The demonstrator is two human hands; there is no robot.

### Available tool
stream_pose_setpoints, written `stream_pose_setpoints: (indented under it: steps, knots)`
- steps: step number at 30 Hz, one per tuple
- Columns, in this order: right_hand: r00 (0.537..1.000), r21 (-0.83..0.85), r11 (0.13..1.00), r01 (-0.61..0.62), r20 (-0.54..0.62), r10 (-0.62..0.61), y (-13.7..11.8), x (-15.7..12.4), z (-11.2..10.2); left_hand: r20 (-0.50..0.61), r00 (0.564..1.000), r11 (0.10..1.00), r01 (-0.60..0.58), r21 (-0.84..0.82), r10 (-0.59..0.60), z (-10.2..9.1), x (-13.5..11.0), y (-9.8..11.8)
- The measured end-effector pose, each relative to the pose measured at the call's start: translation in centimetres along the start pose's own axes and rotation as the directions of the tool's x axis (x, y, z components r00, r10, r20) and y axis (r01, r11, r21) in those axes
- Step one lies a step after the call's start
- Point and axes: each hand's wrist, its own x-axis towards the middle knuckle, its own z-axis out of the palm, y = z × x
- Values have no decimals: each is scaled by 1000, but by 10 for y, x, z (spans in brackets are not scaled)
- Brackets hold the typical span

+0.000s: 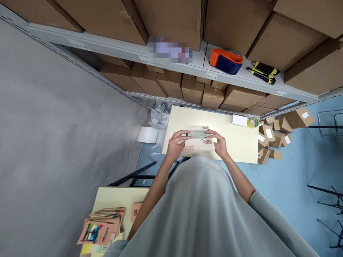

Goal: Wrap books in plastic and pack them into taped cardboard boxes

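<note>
Left hand [175, 144] grasps the left edge of a flat packet [199, 144], thumb on top, fingers curled around the side. Right hand [220, 142] grasps the right edge in the same way. Fingertips of both hands rest on a pale green slip [197, 134] that lies across the far half of the packet's top face. Packet face is white, with a barcode at the far edge, a small red-framed mark at the near left corner and a small coloured print at the near right. It is held level over the near edge of a pale yellow table [235, 142]; whether it touches the tabletop cannot be told.

At the far right corner of the table sits a small white box [239, 120], with a tape roll [252, 122] just beside it on the right. On the blue floor right of the table lies a heap of small cardboard parcels [278, 132], several with white labels. Left of the table are white paper [148, 134] and crumpled plastic [159, 114].

Far side: a grey shelf [187, 60] loaded with cardboard boxes [193, 89]. An orange and blue tape dispenser [225, 60] sits on the shelf board, with yellow-and-black knives [264, 71] near its right.

Near left: a second table [112, 198] bearing a stack of colourful packets [103, 225].
</note>
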Motion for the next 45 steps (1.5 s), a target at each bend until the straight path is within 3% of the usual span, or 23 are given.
stream_pose_setpoints:
  steps: [4, 10, 14, 17, 20, 25, 29, 33, 35, 37, 38, 40, 42, 45]
  knots:
    - [1000, 50, 999, 11, -12, -10, 2, -4, -1, 21, 999, 1000, -26, 12, 25, 0, 0, 2]
    - [982, 127, 978, -165, -76, 175, 12, -2, 4, -48, 978, 972, 198, -123, -205, 9, -3, -3]
    - [964, 177, 952, -248, -56, 261, 16, 0, 7, -71, 955, 944, 273, -184, -290, 17, -2, -4]
    - [967, 28, 973, -228, -112, 230, 15, 2, 6, -112, 953, 948, 257, -189, -280, 21, -3, -2]
    - [982, -234, 966, -111, -176, 70, 7, 2, 8, -159, 950, 956, 244, -164, -269, 26, -5, 2]
    - [993, -461, 887, 22, 110, 32, -5, -10, 31, -171, 946, 960, 262, -100, -276, 42, -8, 7]
    - [997, -533, 846, 14, 67, 26, -3, -14, 43, -139, 962, 972, 234, -37, -237, 61, -12, 10]
    - [992, -362, 925, -116, 6, 126, 3, -4, 30, -58, 993, 995, 100, 23, -99, 60, -12, 5]
    - [986, -179, 970, -167, -4, 169, 5, -1, 21, -154, 980, 990, 133, 40, -126, 47, -8, -3]
    - [978, -1, 978, -210, 16, 210, 5, -1, 13, -235, 941, 970, 240, -42, -243, 32, -5, -11]
    - [972, 63, 970, -233, 35, 231, 5, -2, 10, -209, 925, 948, 299, -112, -316, 24, -4, -15]
    - [961, 139, 952, -275, 67, 268, 3, -6, 6, -41, 906, 885, 400, -237, -421, 11, -4, -21]
    - [955, 177, 939, -295, 85, 284, 2, -8, 3, 113, 890, 841, 456, -291, -443, 4, -5, -22]
    - [955, 203, 935, -292, 113, 274, 1, -8, 0, 99, 894, 850, 446, -280, -436, 3, -7, -20]
